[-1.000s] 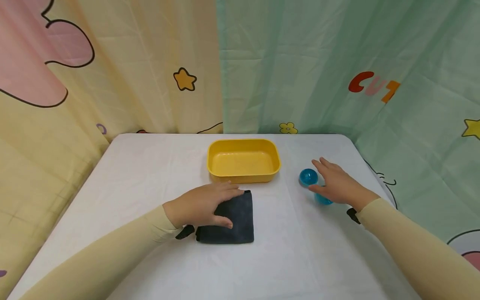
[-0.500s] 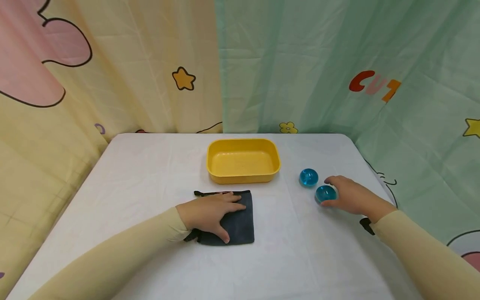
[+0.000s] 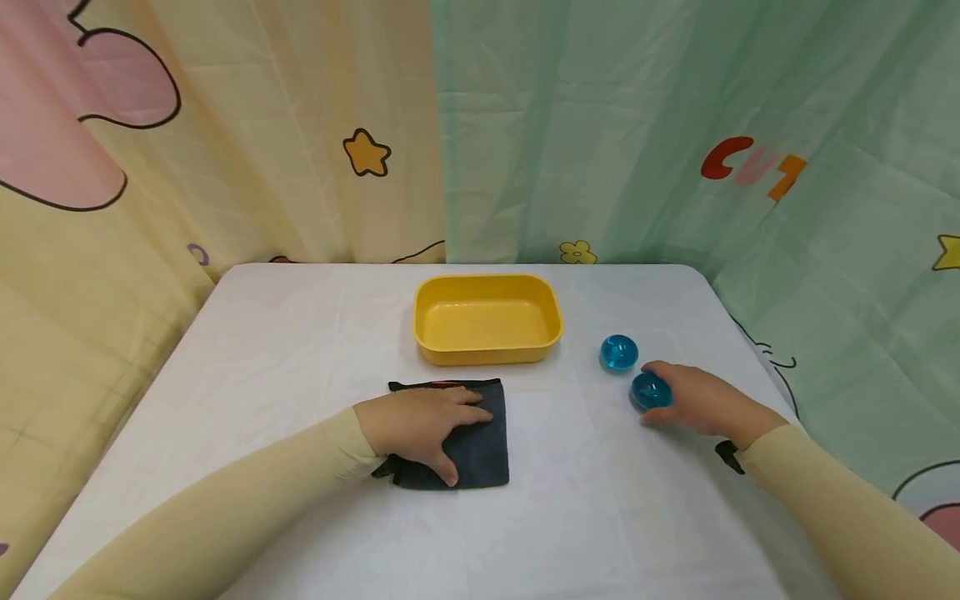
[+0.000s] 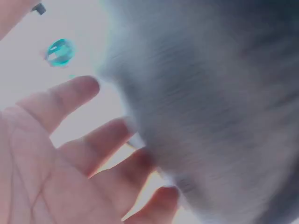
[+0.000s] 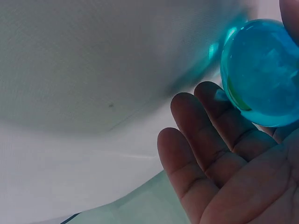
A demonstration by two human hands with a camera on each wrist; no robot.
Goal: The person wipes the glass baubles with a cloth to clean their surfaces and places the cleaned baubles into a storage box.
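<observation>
Last second: right-hand grip (image 3: 701,404) went from spread over the nearer clear blue ball (image 3: 647,392) to holding it between thumb and fingers, left-hand grip (image 3: 416,427) shifted nearer the person over the dark pouch (image 3: 482,457), baring more of its far edge.

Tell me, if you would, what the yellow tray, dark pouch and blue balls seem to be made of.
Yellow tray: probably smooth plastic with slight gloss, given its faint highlights and rounded corners.
Dark pouch: seemingly matte fabric; its surface barely shines.
Blue balls: glossy glass or acrylic, since light seems to pass through.
</observation>
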